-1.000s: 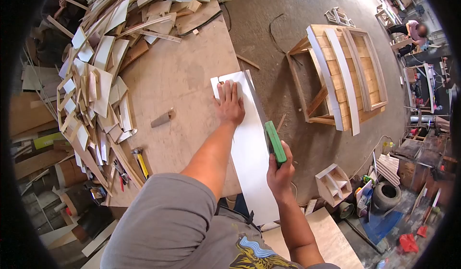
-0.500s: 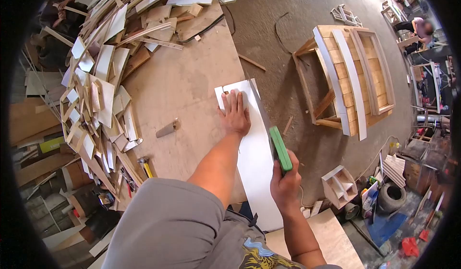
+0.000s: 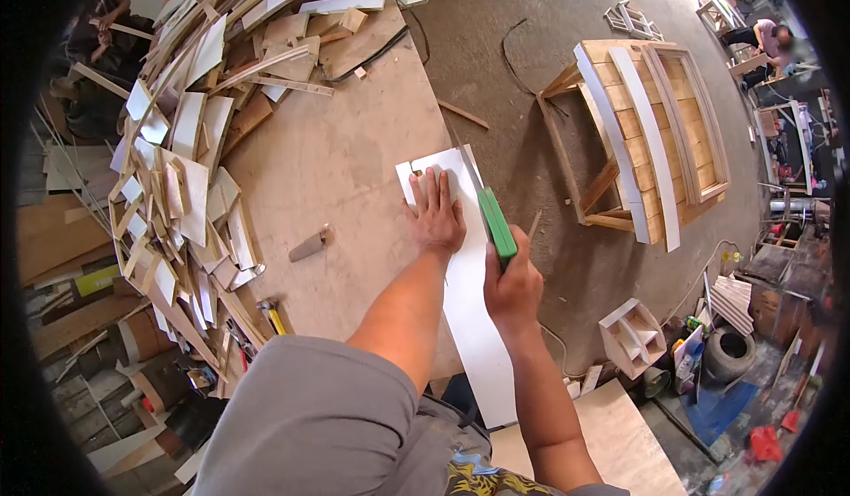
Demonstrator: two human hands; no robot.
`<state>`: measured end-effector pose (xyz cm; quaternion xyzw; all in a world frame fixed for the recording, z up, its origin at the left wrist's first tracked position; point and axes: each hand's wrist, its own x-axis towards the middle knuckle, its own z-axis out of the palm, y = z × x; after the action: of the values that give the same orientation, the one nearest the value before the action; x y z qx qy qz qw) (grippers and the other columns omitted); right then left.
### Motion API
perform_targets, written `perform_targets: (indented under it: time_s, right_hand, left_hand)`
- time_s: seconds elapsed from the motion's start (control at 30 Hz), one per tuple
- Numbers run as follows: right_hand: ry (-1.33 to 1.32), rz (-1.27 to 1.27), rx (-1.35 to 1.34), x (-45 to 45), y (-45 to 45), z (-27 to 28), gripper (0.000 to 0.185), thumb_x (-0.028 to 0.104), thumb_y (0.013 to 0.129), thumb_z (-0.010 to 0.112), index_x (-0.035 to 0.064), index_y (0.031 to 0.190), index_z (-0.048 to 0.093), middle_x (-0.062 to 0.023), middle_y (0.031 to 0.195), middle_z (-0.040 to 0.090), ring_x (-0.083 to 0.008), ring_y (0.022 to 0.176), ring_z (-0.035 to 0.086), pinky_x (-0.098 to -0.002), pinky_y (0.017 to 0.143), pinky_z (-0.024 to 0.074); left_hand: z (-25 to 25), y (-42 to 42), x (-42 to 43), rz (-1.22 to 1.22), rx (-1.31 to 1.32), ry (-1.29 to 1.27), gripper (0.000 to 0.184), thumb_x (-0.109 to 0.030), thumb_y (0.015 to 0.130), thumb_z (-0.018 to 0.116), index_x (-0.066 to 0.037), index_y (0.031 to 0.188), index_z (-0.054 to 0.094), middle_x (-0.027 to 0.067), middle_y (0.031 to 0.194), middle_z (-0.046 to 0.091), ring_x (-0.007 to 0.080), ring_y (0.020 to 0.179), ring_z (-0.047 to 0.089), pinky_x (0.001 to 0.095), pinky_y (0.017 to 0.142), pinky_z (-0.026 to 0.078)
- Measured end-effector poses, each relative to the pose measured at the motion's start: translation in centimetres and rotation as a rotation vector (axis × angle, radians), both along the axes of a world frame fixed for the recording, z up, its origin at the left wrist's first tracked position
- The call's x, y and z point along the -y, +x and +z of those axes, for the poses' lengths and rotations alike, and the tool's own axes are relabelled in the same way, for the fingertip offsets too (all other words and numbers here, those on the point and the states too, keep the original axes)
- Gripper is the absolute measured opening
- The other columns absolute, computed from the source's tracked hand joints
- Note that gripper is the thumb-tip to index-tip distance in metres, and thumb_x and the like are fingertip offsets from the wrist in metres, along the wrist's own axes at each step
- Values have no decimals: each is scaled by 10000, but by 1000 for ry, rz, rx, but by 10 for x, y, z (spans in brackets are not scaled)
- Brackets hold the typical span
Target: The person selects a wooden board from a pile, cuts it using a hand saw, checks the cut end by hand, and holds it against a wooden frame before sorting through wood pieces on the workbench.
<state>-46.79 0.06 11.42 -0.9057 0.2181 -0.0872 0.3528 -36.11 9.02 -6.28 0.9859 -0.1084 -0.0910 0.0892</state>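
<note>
My left hand (image 3: 435,215) lies flat with fingers spread on a long white board (image 3: 474,328), pressing near its far end. A small notch or hole shows in the board just beyond my fingertips. My right hand (image 3: 514,284) is wrapped round the green handle of a handsaw (image 3: 497,222). Its thin blade runs forward from the handle along the board's right edge, up to the far corner. The board rests on a plywood worktop (image 3: 354,142), and its near end reaches back to my body.
Scrap wood (image 3: 190,186) is heaped on the left. A wooden-handled tool (image 3: 308,244) and a hammer (image 3: 272,315) lie on the worktop. A wooden frame structure (image 3: 651,142) stands on the floor at right, near a small box (image 3: 631,337). Another person (image 3: 766,45) works at far right.
The handsaw and my right hand have moved forward and slightly left along the board's edge. My left hand stays pressed in about the same place. The view has shifted slightly.
</note>
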Motion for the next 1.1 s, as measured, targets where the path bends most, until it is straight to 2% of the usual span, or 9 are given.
perform_targets:
  time_s: [0.23,0.4,0.57,0.63,0.67,0.77,0.97,1.03,1.1]
  right_hand:
    - [73,-51,56,0,-40,39,386,287,1019,573,73,1324,469,-267,913,697,-497,780,670,-566,659,527]
    - [24,-18,-6,0,17,-6,384,285,1019,567,75,1322,464,-271,904,693,-501,776,667,-576,666,524]
    - [53,-30,-45,7,-21,36,389,282,1009,584,72,1317,470,-279,882,690,-500,776,674,-582,666,527]
    - [78,-17,11,7,-31,33,385,281,1007,589,68,1307,477,-286,880,688,-497,776,678,-582,664,529]
    - [39,-2,-115,4,-22,26,365,285,1009,588,61,1280,490,-283,853,681,-494,757,673,-582,645,521]
    - [-9,36,23,0,17,-11,343,283,1015,582,50,1252,496,-276,854,673,-494,719,657,-581,611,500]
    - [119,-4,14,15,-45,48,327,272,1016,584,43,1234,500,-277,850,671,-469,698,667,-547,585,515]
    - [46,32,-116,7,-33,37,314,266,1012,592,56,1222,493,-267,818,667,-464,687,670,-543,585,525]
    - [-24,39,-20,2,-2,-1,314,265,1009,598,57,1221,494,-258,786,663,-466,652,662,-552,564,517]
  left_hand:
    - [4,2,0,-16,11,40,684,-415,1033,407,-178,1638,191,48,1720,111,364,1577,33,642,1171,196]
    - [5,2,1,7,-36,18,660,-410,1041,379,-192,1635,194,27,1725,63,357,1578,11,646,1201,163]
    - [0,0,-1,8,-26,28,660,-410,1042,385,-192,1635,195,30,1724,63,351,1579,12,650,1200,156]
    - [1,3,3,17,-17,11,659,-412,1043,384,-195,1636,193,30,1724,63,348,1579,13,648,1202,154]
    - [3,1,2,16,-2,1,659,-414,1044,384,-197,1636,192,29,1724,62,345,1579,13,646,1203,154]
    - [0,-1,1,16,11,10,658,-415,1044,385,-206,1637,190,27,1725,60,338,1581,12,641,1205,154]
    - [-10,-1,2,22,49,34,687,-423,1027,433,-222,1638,191,34,1723,82,347,1580,24,650,1196,168]
    - [-14,-1,3,24,58,53,673,-431,1031,408,-217,1636,205,23,1724,76,337,1581,13,643,1197,172]
    - [-14,-3,3,6,48,50,673,-425,1030,414,-207,1634,211,24,1724,78,344,1581,16,646,1191,180]
